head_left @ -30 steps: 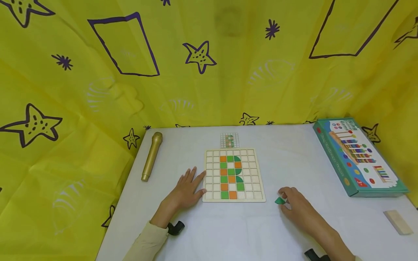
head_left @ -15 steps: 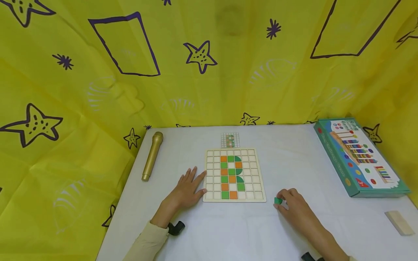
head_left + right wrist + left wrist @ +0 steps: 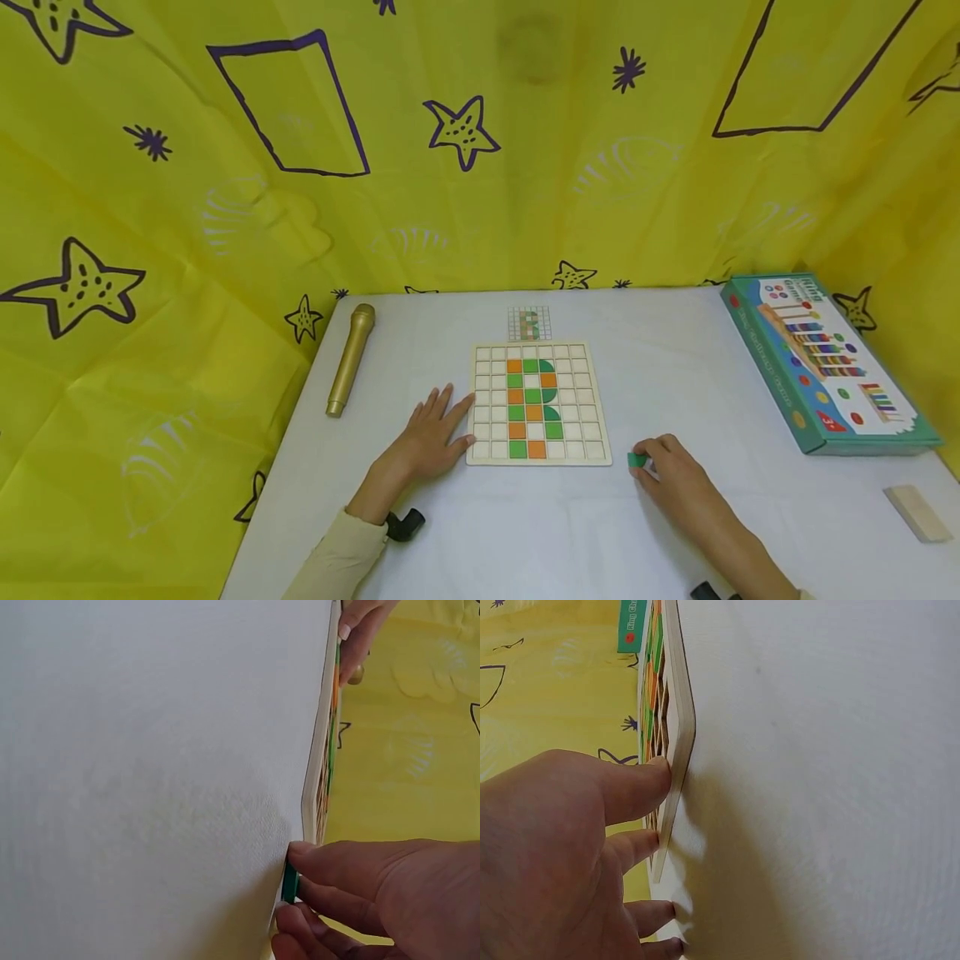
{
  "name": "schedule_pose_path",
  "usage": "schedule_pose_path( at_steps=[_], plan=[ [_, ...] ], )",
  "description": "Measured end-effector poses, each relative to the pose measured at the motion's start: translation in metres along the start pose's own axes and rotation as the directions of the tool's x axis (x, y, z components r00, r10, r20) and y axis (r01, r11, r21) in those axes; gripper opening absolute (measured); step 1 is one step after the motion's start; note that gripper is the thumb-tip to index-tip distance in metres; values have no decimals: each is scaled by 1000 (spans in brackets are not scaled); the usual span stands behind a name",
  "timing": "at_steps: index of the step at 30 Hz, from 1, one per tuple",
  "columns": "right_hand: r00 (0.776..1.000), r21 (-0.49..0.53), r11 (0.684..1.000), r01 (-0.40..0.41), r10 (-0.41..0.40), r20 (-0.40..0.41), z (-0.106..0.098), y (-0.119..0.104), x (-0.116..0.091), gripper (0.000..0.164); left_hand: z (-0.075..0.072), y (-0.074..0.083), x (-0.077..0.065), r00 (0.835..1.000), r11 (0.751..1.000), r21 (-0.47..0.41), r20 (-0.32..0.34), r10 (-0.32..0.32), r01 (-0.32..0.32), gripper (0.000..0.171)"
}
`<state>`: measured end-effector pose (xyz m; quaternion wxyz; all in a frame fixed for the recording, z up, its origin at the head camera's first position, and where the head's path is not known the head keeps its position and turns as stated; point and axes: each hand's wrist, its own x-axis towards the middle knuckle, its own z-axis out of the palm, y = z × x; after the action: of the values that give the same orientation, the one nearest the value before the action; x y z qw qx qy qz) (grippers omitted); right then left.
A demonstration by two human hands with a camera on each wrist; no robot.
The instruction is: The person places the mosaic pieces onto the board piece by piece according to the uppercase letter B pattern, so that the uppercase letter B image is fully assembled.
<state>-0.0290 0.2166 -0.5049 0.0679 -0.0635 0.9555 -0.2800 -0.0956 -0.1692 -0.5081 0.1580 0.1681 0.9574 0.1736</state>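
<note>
A square wooden grid board (image 3: pixel 492 424) lies mid-table, with green and orange tiles (image 3: pixel 534 412) set in it in the shape of a letter. My left hand (image 3: pixel 429 437) rests flat with spread fingers, and its thumb and index finger touch the board's left edge. To the right of the board, my right hand (image 3: pixel 677 475) pinches a small dark green tile (image 3: pixel 289 880) between thumb and fingers, at or just above the table. Part of that tile is hidden by the fingers. A small pattern card (image 3: pixel 529 323) with a similar letter lies behind the board.
A gold microphone (image 3: pixel 350 360) lies at the far left of the white table (image 3: pixel 540 533). At the right are a green game box (image 3: pixel 828 367) and a pale wooden block (image 3: pixel 917 513). A yellow patterned curtain (image 3: pixel 525 208) hangs behind the table.
My right hand has shifted slightly left and turned the green tile, which showed a pointed shape before and now looks more square. My left hand has stayed in place.
</note>
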Motion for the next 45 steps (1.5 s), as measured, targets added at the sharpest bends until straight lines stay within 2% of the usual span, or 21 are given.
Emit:
schedule_pose_path(
  at_steps=[4,10,21,30,35,45],
  plan=[
    [1000,29,999,-17,17,18,-1,1,3,24,0,0,0,1000,1000,0,2,-1,1,67],
    [1000,47,999,14,-13,-8,1,-3,8,23,0,1,0,1000,1000,-8,6,3,-3,67],
    [994,54,992,111,-111,-14,21,-37,26,18,-1,2,0,1000,1000,3,6,2,-2,67],
    [978,38,977,209,-209,-6,42,-58,38,19,-1,3,0,1000,1000,-4,11,4,-4,67],
    [971,24,971,240,-239,-21,42,-65,39,17,-1,3,0,1000,1000,3,5,3,-4,66],
    [939,9,939,343,-342,-27,41,-70,45,18,0,1,1,1000,1000,18,4,-6,6,67]
  ],
)
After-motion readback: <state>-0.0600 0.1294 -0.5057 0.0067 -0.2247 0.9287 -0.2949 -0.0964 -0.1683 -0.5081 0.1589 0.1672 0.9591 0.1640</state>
